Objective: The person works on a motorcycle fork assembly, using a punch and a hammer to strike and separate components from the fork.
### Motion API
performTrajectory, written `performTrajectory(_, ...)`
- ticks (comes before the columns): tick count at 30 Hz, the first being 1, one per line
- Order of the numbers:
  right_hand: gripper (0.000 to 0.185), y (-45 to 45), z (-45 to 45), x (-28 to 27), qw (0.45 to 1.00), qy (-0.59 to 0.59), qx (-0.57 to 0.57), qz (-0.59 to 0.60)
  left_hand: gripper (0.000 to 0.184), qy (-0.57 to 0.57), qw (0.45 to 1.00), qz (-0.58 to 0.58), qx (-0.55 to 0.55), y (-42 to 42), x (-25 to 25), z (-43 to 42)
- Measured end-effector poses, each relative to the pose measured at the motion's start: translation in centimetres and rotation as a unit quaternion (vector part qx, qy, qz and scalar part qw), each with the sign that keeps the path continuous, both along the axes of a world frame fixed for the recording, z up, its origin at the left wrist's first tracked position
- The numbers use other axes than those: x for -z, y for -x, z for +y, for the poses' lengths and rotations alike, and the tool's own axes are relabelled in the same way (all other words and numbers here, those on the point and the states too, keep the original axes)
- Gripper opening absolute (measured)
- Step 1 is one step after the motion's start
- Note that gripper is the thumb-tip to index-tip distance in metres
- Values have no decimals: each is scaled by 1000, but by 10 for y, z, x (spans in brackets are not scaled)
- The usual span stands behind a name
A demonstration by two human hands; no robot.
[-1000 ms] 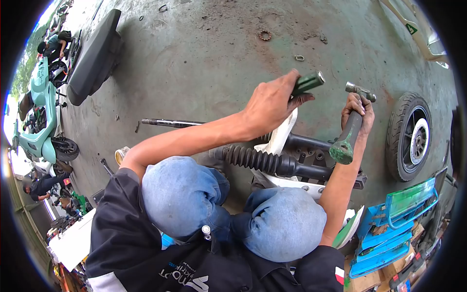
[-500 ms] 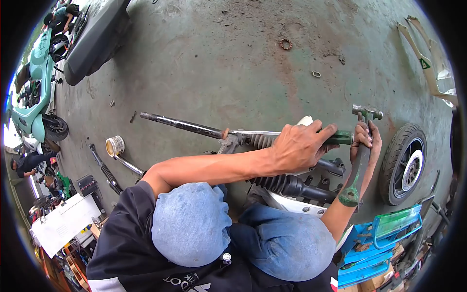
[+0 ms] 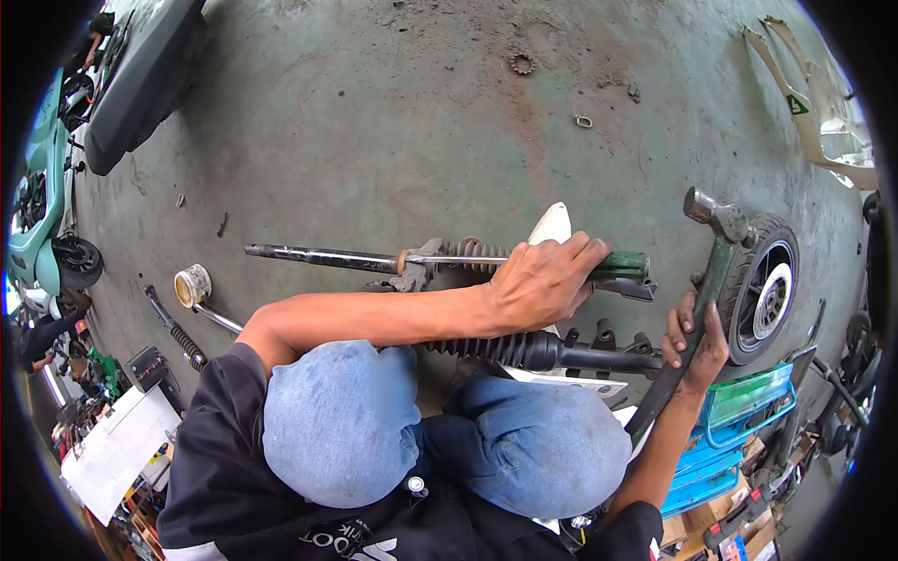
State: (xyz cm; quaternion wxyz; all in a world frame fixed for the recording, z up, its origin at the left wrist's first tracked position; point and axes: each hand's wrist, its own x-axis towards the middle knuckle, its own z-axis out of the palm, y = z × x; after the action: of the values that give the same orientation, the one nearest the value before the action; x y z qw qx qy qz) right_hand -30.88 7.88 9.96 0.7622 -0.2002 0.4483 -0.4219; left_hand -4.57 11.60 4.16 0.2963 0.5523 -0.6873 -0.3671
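My left hand (image 3: 544,285) is closed round the green handle of a long screwdriver (image 3: 619,265). The shaft runs left along the fork assembly, its tip at a rusty brown ring (image 3: 402,263) on the black steering stem (image 3: 323,256). To the right, my right hand (image 3: 694,341) grips the green handle of a hammer (image 3: 718,217). The hammer head is up and to the right, apart from the screwdriver's end. Beneath my hands lies the fork with its black rubber boot (image 3: 500,350) and a white pointed panel (image 3: 554,224), partly hidden by my left hand.
A wheel with tyre (image 3: 765,290) lies at right, near a blue rack (image 3: 725,449). A small tin (image 3: 194,285) and a shock absorber (image 3: 175,327) lie left. A toothed ring (image 3: 521,64) is on the floor ahead. A teal scooter (image 3: 42,201) stands far left.
My right hand has drawn the hammer back, away from the screwdriver's handle end. The left hand keeps its hold on the screwdriver. The view has shifted, so the surroundings appear further left.
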Motion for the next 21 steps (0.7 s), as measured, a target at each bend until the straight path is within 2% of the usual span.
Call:
performTrajectory(1, 46, -8, 7, 3, 1000, -1, 1, 1, 43, 2, 1000, 5, 5, -1, 0, 2)
performTrajectory(3, 46, -21, 19, 8, 990, -3, -56, 126, 43, 2, 1000, 9, 12, -5, -1, 8)
performTrajectory(5, 44, -29, 21, 4, 986, -7, -78, 144, 44, -6, 998, 36, 43, -9, -4, 12)
performTrajectory(7, 37, -34, 26, 2, 967, -13, -134, 217, 45, -15, 998, 43, 50, -13, -7, 16)
performTrajectory(8, 46, -33, 26, 3, 967, -11, -135, 216, 45, -5, 997, 56, 54, -15, -6, 17)
performTrajectory(12, 46, -25, 30, 10, 971, -8, -131, 199, 43, 23, 996, 73, 43, -21, -7, 19)
performTrajectory(16, 49, -22, 36, 12, 968, -21, -89, 234, 42, 34, 996, 62, 45, -18, -2, 23)
performTrajectory(21, 49, -23, 54, -40, 966, 11, -46, 253, 50, 49, 997, 51, 10, -16, -1, 27)
